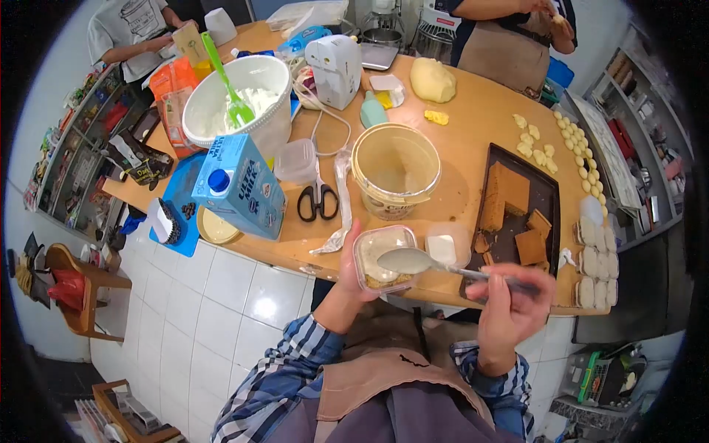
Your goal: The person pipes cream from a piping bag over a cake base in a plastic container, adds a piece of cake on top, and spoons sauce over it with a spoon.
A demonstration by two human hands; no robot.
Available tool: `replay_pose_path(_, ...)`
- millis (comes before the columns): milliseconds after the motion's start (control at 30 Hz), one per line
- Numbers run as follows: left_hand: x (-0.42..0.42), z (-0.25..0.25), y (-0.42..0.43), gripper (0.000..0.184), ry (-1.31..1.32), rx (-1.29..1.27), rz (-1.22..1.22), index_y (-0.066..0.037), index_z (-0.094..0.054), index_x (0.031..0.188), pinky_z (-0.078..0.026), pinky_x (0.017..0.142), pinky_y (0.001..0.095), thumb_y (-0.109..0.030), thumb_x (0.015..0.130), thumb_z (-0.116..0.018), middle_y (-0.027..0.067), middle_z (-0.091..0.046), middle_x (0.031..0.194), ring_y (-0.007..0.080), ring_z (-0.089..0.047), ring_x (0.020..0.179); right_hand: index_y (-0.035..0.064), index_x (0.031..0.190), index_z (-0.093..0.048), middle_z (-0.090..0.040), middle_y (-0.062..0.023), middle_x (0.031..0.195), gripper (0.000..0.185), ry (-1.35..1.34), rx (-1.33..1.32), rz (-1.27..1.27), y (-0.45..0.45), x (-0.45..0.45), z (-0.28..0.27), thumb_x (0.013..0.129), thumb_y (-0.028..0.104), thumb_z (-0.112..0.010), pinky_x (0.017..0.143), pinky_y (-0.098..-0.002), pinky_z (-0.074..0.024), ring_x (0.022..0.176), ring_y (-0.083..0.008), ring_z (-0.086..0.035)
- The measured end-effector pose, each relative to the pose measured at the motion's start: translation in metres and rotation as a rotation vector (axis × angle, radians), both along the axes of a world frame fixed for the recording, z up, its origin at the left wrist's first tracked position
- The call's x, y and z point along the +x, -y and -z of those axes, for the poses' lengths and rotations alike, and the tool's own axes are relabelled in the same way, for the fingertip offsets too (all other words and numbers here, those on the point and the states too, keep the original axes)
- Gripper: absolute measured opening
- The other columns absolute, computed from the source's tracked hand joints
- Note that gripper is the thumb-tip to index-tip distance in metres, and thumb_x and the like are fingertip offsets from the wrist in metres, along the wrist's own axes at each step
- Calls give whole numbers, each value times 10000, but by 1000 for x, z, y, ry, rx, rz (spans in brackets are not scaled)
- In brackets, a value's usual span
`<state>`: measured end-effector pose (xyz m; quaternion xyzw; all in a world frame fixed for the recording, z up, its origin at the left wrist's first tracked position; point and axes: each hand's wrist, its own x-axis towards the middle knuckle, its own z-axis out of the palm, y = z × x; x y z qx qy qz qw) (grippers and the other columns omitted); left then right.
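My left hand (350, 272) is closed around the side of a small clear plastic container (366, 283), held up at the table's front edge. Pale cream and a crumbly brown layer show inside it. Over the container's right side hangs the bowl of a metal spoon (405, 260), smeared with cream. My right hand (508, 306) grips the spoon's dark handle. Just behind stands an open cream-coloured tub (395, 203) with residue on its inner walls. A dark baking tray (543, 193) with cut brown cake (509, 188) lies to the right, and a clear lid or container (459, 244) sits beside it.
On the left are a blue milk carton (247, 192), a white mixing bowl (277, 122) with a green spatula (235, 109), and black-handled scissors (317, 202). Dough (433, 80) and stacked filled containers (594, 258) are right. Two people (509, 44) work across the table.
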<state>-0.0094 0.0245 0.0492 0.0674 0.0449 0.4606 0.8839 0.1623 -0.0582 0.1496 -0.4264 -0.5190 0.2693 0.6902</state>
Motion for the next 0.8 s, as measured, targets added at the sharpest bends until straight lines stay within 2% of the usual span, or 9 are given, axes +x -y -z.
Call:
replay_pose_path(33,0,-1,0,777,-7,-13,-7,51,-460,1201,-525,775,451,-627,883,-250,197,-596,1042,306,-615,938,4,1018,-376,-600,-158,800,247,-89,-42,39,-10,-2,-3,836,-58,-532,533,-291,-546,589,-206,-626)
replay_pose_path(167,-2,-8,-3,692,-72,-62,-77,3,-496,1194,-515,796,456,-580,906,-260,158,-608,1049,295,-608,964,16,965,-419,-592,-124,776,198,-339,-195,-38,-45,3,0,828,-36,-552,517,-293,-538,581,-199,-626)
replay_pose_path(233,-5,-11,-4,647,-71,-79,-119,-24,-510,1190,-510,809,456,-559,912,-274,138,-607,1069,289,-603,982,18,964,-418,-590,-121,784,202,-422,-173,-76,-66,8,3,825,-32,-557,528,-296,-541,589,-200,-629)
replay_pose_path(300,-10,8,-8,624,6,-19,-115,-39,-516,1191,-505,816,455,-548,914,-286,131,-593,1107,284,-599,988,19,968,-422,-588,-117,805,199,-431,-157,-60,-86,11,-1,829,-16,-560,549,-298,-545,619,-206,-638)
replay_pose_path(433,-13,35,-15,617,23,18,-162,-34,-513,1206,-489,842,455,-531,919,-286,133,-568,1157,282,-576,1022,-3,964,-447,-586,-105,798,149,-161,-144,11,-130,5,-13,855,21,-545,547,-272,-533,665,-193,-648)
replay_pose_path(533,-8,43,-17,628,-118,-14,-207,-17,-503,1215,-473,866,455,-524,921,-277,137,-564,1156,287,-557,1045,-8,964,-463,-591,-138,760,134,190,-212,-19,-164,-1,1,850,18,-530,551,-299,-527,648,-244,-650)
replay_pose_path(633,-9,44,-19,641,-18,47,-174,3,-480,1229,-462,893,450,-514,926,-251,143,-563,1152,294,-545,1064,5,936,-491,-590,-181,724,126,706,-21,-34,-186,-11,10,818,22,-533,563,-366,-507,633,-310,-632)
replay_pose_path(733,-9,42,-18,644,-39,72,-173,4,-469,1240,-461,898,450,-509,928,-237,146,-563,1152,296,-551,1060,17,916,-500,-596,-170,730,107,1144,35,-21,-198,-21,8,823,37,-546,607,-392,-493,660,-318,-626)
replay_pose_path(800,-9,41,-19,645,-53,75,-173,4,-465,1244,-461,899,452,-508,929,-230,149,-562,1154,298,-553,1060,26,873,-518,-603,-181,727,97,1244,-28,23,-197,-30,5,778,34,-540,600,-428,-471,684,-330,-618)
